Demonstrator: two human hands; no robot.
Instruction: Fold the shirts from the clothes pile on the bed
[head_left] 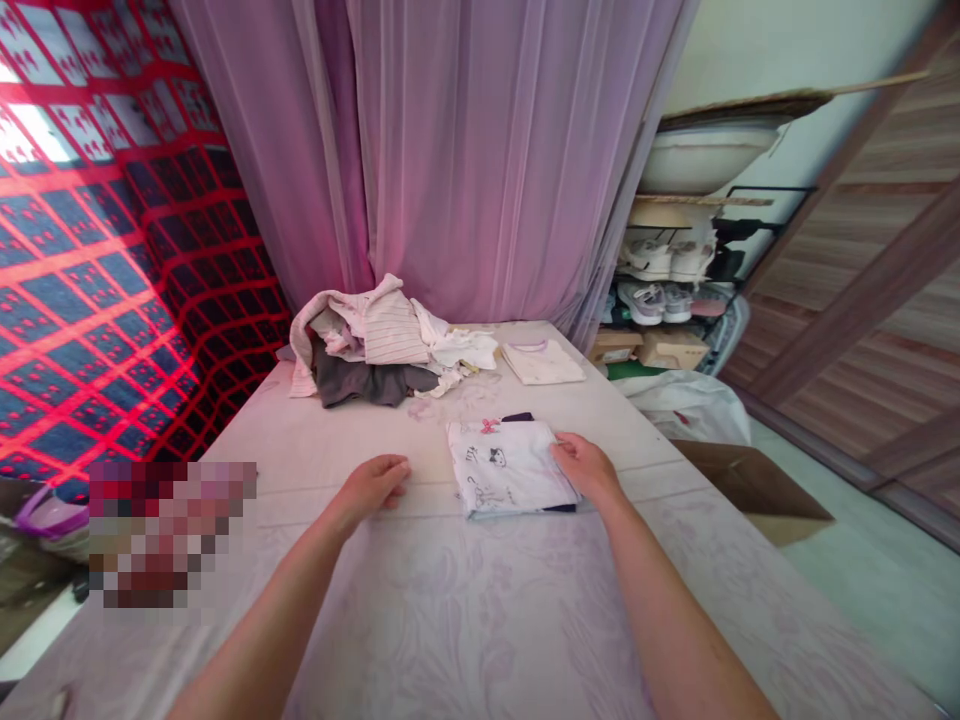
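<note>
A folded white T-shirt (514, 470) with a printed cat figure, a pink bow and lettering lies flat in the middle of the table. Dark fabric shows at its back and front edges. My right hand (586, 465) grips the shirt's right edge, thumb on top and the other fingers partly hidden. To the left of the shirt, my left hand (379, 482) hovers apart from it, loosely open with slightly bent fingers and nothing in it. Farther back lies another folded pale garment (544, 362), with a light purple neckline.
A heap of loose clothes (375, 335) sits at the back left of the cloth-covered table (480, 620). Purple curtains (465, 150) hang behind it. On the right are a shoe rack (664, 300), an open cardboard box (750, 485) and a plastic bag (690, 400). A blurred patch covers the left edge.
</note>
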